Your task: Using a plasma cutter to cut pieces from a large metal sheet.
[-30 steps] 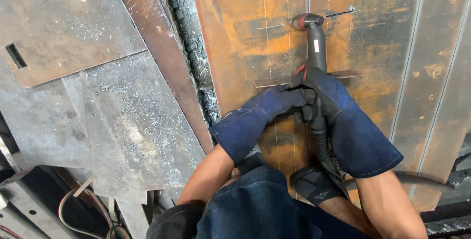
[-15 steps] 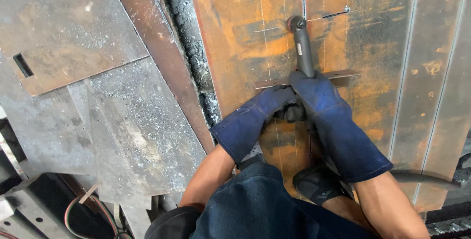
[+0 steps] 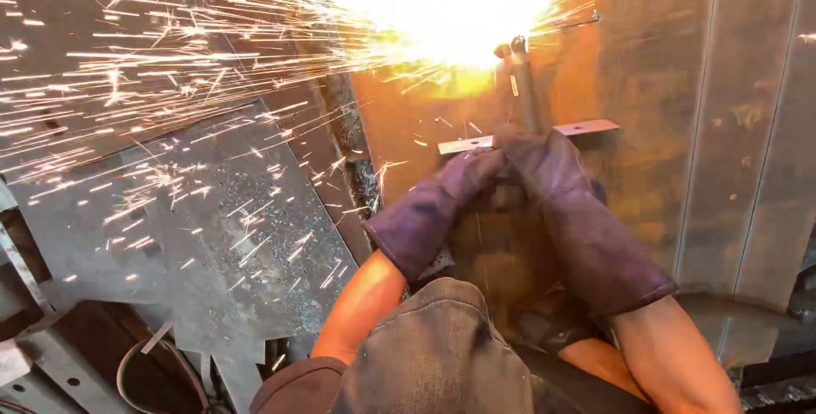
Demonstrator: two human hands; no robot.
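Sparks had burst out since the earlier frames, where the torch tip sat dark against the plate; at this moment a white-hot flare filled the upper middle of the frame and streaks of spark fanned far out to the upper left, across the grey scrap plates lying there. I judged from this that the cut had started, the arc or flame lit where before the tip was only lined up. From the head view, my left hand, in its dark blue gauntlet glove, was clenched around the lower part of the cutting torch, and my right hand, gloved the same way, was wrapped over it just above, the two gloves touching near the centre of the frame. The torch ran upward from my gloves as a slim dark neck, its head at the lower right edge of the glare, close against the rusty orange steel plate that filled the upper right. A small bright metal strip lay flat on that plate just beside my right glove. The plate looked mottled brown and orange, with straight scribed lines running down it, glowing yellow near the flare.
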